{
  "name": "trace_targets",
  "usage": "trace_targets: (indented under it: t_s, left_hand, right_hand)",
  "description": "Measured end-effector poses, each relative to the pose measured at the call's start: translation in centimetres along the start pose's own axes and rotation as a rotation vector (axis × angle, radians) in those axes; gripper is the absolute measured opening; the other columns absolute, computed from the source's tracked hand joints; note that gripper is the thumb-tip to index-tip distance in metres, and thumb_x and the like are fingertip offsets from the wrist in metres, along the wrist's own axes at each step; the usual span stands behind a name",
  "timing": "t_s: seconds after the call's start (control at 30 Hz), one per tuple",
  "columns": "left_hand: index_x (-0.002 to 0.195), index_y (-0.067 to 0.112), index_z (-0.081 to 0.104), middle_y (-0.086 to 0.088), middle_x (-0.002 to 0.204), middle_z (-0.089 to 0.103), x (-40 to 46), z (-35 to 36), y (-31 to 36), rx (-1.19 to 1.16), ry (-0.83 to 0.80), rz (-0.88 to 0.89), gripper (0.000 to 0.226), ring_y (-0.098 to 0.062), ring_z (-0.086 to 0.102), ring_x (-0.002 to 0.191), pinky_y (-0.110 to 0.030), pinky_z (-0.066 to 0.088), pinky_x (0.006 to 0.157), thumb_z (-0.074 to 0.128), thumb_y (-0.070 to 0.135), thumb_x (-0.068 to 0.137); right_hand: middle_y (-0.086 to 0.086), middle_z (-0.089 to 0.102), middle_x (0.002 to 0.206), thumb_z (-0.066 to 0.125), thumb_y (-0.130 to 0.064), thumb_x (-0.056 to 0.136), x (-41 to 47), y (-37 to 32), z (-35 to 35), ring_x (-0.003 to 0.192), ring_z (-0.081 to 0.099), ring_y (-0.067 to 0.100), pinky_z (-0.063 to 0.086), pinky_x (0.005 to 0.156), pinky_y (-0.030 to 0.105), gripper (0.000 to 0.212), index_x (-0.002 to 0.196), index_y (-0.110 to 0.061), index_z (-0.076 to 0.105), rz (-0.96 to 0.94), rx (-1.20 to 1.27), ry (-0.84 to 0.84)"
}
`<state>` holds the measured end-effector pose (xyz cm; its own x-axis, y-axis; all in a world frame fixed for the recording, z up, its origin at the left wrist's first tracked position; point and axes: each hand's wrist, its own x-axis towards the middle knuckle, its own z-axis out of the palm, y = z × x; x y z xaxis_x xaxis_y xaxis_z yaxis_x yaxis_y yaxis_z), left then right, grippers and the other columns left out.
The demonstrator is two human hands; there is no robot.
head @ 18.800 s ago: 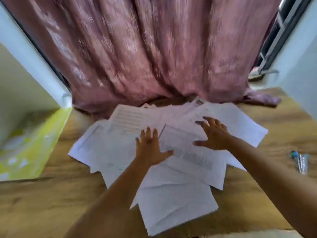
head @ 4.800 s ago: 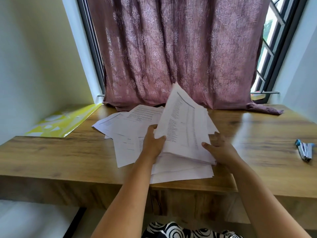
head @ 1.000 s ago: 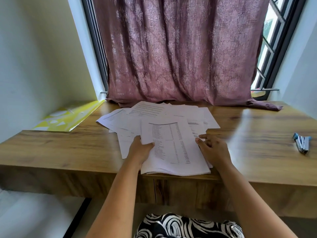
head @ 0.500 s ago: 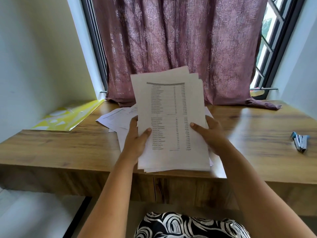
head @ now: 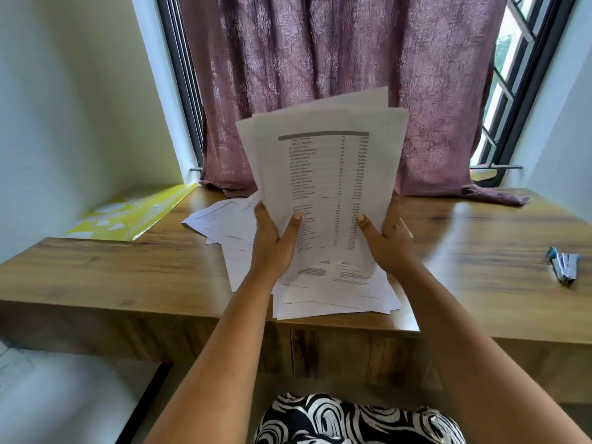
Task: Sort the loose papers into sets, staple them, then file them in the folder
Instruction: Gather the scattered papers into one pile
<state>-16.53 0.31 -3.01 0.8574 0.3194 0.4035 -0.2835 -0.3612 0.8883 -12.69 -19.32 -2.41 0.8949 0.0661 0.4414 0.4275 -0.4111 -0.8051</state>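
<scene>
A set of white printed sheets (head: 323, 161) stands upright above the wooden desk (head: 480, 251), its top sheet showing a table of numbers. My left hand (head: 272, 241) grips the set's lower left edge, thumb on the front. My right hand (head: 387, 241) grips the lower right edge the same way. More loose papers (head: 224, 219) lie spread on the desk under and behind the set. A yellow folder (head: 128, 216) lies at the desk's far left against the wall. A blue and silver stapler (head: 563, 267) lies at the right.
A mauve curtain (head: 320, 59) hangs behind the desk, its hem resting on the desktop at the back. A window frame (head: 525, 78) stands at the right. The desk's front edge runs just below the paper pile.
Both hands picked the top set up off the pile, stood it upright and raised it higher. The sheets now fan slightly at the top.
</scene>
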Motion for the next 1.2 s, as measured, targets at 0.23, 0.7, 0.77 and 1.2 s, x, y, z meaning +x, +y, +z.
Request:
trace_targets:
  t_s: [0.23,0.7,0.77,1.2]
  left_hand:
    - [0.145,0.021,0.015,-0.001,0.136,0.053,-1.8,-0.4,-1.1,0.411,-0.219,-0.004,0.057,-0.022,0.058,0.117,-0.021,0.047,0.08,0.05,0.02,0.1]
    - [0.142,0.009,0.034,-0.014,0.14,0.041,-0.1,-0.9,-2.5,0.554,-0.225,-0.539,0.075,-0.033,0.048,0.123,-0.034,0.048,0.084,0.07,0.04,0.084]
    - [0.14,0.008,0.037,-0.013,0.138,0.042,-0.3,-0.9,-2.4,0.518,-0.245,-0.558,0.072,-0.03,0.051,0.119,-0.031,0.044,0.076,0.071,0.038,0.085]
    - [0.143,0.027,0.034,-0.001,0.128,0.054,-1.8,-1.5,-1.9,0.034,-0.424,-0.379,0.064,-0.019,0.055,0.108,-0.026,0.048,0.076,0.063,0.005,0.09]
  right_hand:
    - [0.002,0.057,0.113,0.043,-0.014,0.101,-2.5,2.1,-0.6,0.089,0.057,0.019,0.043,0.055,0.011,0.037,0.136,-0.012,0.034,0.109,-0.142,0.014]
    - [0.01,0.022,0.157,0.041,-0.047,0.099,-5.2,2.7,1.5,0.143,0.019,0.033,0.022,0.115,0.043,0.071,0.153,-0.013,0.011,0.383,-0.666,-0.296]
    - [0.01,0.024,0.156,0.044,-0.049,0.097,-5.7,2.6,1.8,0.142,0.019,0.033,0.023,0.115,0.043,0.073,0.153,-0.012,0.012,0.359,-0.664,-0.286]
    - [0.001,0.061,0.111,0.066,-0.038,0.089,-4.3,3.1,-2.4,0.09,0.061,0.02,0.05,0.064,0.03,0.037,0.117,-0.017,0.054,0.565,-0.107,-0.17]
